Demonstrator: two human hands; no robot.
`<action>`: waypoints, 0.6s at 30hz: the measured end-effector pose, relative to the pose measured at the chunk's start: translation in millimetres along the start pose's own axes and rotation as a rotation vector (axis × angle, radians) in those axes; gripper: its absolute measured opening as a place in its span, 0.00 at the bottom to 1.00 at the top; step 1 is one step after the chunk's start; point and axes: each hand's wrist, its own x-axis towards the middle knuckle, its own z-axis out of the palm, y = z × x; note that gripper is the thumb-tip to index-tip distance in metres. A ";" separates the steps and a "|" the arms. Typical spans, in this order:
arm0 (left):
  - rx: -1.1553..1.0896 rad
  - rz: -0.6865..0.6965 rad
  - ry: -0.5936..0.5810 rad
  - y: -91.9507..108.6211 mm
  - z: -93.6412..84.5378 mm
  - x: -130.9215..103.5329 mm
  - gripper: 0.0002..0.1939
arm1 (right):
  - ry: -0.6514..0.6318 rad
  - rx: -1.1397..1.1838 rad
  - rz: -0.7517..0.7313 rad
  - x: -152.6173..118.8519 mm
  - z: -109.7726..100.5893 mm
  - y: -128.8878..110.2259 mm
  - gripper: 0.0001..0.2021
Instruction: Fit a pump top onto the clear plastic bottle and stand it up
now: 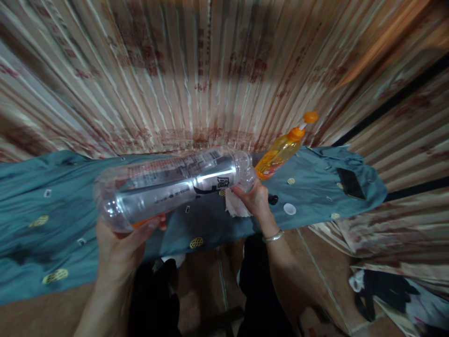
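A large clear plastic bottle [168, 187] with a silver label and dark printed characters is held sideways above the cloth-covered surface, its neck to the right. My left hand [122, 243] grips it from below near the base, thumb along its side. At the neck end, my right hand [257, 199] is closed round the bottle; a bracelet circles that wrist. Just under the right fingers shows a crumpled white tissue [236, 204]; whether the fingers touch it I cannot tell. Behind the right hand stands a bottle of orange-yellow liquid [278, 152] with an orange pump top.
A teal patterned cloth [308, 180] covers the narrow surface. On it are a dark phone [351, 182], a white round cap [289, 208] and a small black object [272, 199]. Patterned curtains [196, 84] hang behind. A bag with dark items [389, 290] lies on the floor at right.
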 end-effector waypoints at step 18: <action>0.021 -0.020 0.021 2.3 0.7 -0.7 0.35 | -0.014 -0.010 0.016 0.1 -0.8 -0.3 0.28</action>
